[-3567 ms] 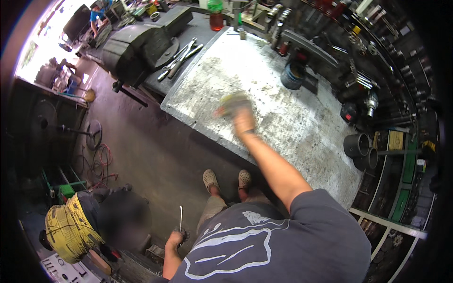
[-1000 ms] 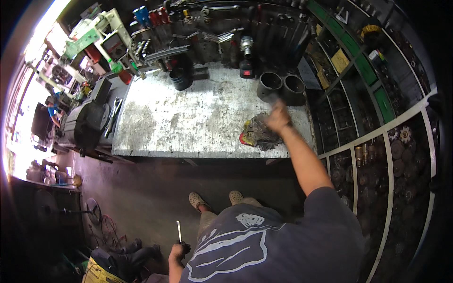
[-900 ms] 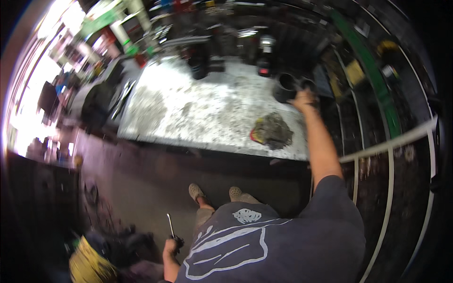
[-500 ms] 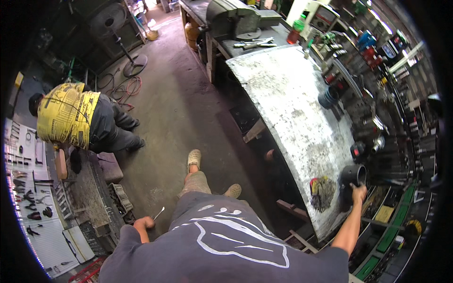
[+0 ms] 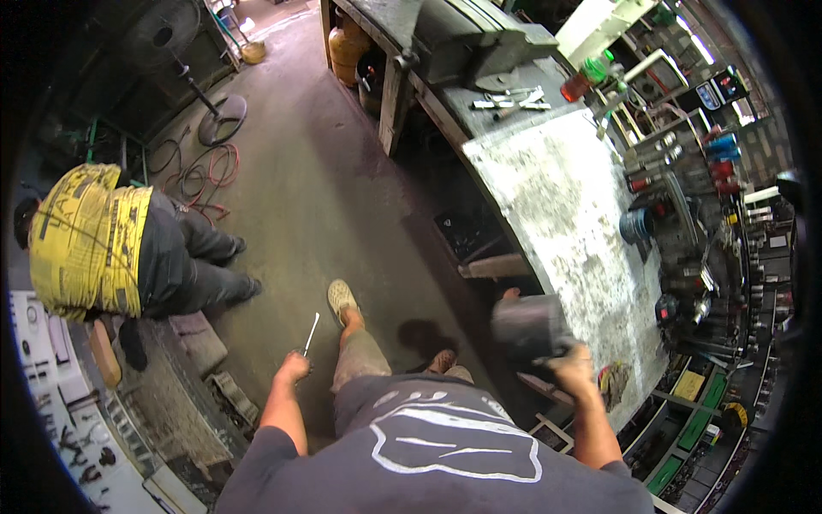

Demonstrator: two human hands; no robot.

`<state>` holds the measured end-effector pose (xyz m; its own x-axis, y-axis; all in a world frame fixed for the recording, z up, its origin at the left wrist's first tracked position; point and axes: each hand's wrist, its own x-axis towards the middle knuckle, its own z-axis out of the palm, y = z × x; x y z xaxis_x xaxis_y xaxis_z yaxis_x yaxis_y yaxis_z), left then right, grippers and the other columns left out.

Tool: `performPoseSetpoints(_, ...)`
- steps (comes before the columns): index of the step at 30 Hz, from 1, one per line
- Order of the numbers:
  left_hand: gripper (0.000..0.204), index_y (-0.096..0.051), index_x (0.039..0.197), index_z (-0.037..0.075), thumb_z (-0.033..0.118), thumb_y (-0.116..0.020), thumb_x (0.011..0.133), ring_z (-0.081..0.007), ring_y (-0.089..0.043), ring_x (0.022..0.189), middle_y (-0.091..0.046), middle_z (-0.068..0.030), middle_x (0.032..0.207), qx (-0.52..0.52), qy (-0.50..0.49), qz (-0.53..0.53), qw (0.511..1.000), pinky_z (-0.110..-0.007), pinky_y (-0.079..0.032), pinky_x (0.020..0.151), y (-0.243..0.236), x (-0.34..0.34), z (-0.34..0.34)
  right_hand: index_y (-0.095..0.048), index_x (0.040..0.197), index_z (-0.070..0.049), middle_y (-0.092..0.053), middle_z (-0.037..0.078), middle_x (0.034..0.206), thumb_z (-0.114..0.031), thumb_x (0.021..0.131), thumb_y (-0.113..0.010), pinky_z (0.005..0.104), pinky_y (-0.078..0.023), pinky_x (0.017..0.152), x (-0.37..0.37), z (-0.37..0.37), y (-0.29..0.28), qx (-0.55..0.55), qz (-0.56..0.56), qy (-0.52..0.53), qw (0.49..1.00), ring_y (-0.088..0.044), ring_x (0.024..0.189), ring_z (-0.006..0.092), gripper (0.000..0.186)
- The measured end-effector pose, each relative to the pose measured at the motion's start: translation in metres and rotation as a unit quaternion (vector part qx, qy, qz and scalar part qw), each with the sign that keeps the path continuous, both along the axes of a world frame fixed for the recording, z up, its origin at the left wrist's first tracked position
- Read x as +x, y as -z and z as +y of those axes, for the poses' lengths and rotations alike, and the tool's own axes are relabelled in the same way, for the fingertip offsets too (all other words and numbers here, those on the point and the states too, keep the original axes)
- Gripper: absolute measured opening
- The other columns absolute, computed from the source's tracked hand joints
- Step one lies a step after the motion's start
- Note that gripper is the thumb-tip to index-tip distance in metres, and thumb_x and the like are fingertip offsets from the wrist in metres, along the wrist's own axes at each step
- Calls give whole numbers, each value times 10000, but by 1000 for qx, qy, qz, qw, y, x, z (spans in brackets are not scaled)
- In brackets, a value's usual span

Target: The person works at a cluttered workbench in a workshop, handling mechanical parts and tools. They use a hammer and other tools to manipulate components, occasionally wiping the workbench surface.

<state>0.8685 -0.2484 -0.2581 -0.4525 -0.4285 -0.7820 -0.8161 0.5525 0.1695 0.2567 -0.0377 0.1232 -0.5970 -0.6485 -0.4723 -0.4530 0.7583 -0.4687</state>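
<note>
My left hand [image 5: 295, 368] is closed round the lower end of a slim silver wrench [image 5: 312, 332], which points up above the floor beside my leg. My right hand [image 5: 575, 370] grips a dark, hollow cylinder [image 5: 524, 329] at its side. Motion blurs this cylinder, and it hangs off the left edge of the metal-topped workbench [image 5: 561, 201]. On the bench, partly behind my right forearm, lies a dirty rag [image 5: 615, 384].
A person in a yellow top [image 5: 90, 240] bends over the left bench. A standing fan [image 5: 167, 38] and red hoses [image 5: 210, 176] are beyond. The workbench holds a vise [image 5: 479, 43], wrenches [image 5: 514, 98], a red bottle [image 5: 586, 77] and a blue cylindrical part [image 5: 635, 225].
My right hand has lifted the dark cylinder off the workbench and carried it left past the edge. My left hand has moved forward and right with the wrench. The view has shifted.
</note>
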Motion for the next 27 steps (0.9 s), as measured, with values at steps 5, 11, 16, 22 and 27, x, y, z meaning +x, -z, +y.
performPoseSetpoints(5,326,-770,968,12,274,-577,990,-386,-752,916,-779,-213,1010,-19,-30,51,998,-476,-573,916,22,-57,-83,-776,1124,8,-734,158,1155,-314,731,-983,382,-557,920,73,-180,124,76,-160,-185,967,-689,1048,237,549)
performPoseSetpoints(11,163,-701,953,7,107,-575,930,-265,-744,778,-759,-151,849,112,-589,216,771,-430,-589,729,4,-133,-100,-776,1144,20,-796,94,1016,-196,872,-867,370,-565,815,81,-313,313,85,-289,-59,952,-708,920,180,359)
performPoseSetpoints(16,166,-679,1023,25,39,-529,954,-211,-736,792,-750,-116,881,151,-622,281,715,-369,-595,711,71,-219,-104,-642,1290,62,-713,190,1128,-97,897,-787,489,-587,822,12,-386,495,-53,-446,353,821,-706,936,336,448)
performPoseSetpoints(22,87,-608,990,23,42,-525,972,-215,-733,827,-737,-123,923,253,-657,249,665,-356,-595,735,145,-311,-59,-667,1225,-54,-711,201,1181,-134,941,-654,601,-545,1022,-150,-464,652,-151,-368,514,760,-695,1074,411,295)
performPoseSetpoints(27,177,-647,1056,6,117,-565,945,-294,-750,989,-755,-190,1057,348,-582,162,717,-432,-583,868,187,-314,-29,-654,1304,-76,-712,172,1192,-279,1059,-503,586,-603,895,-233,-510,715,-247,-265,562,743,-721,1016,375,353)
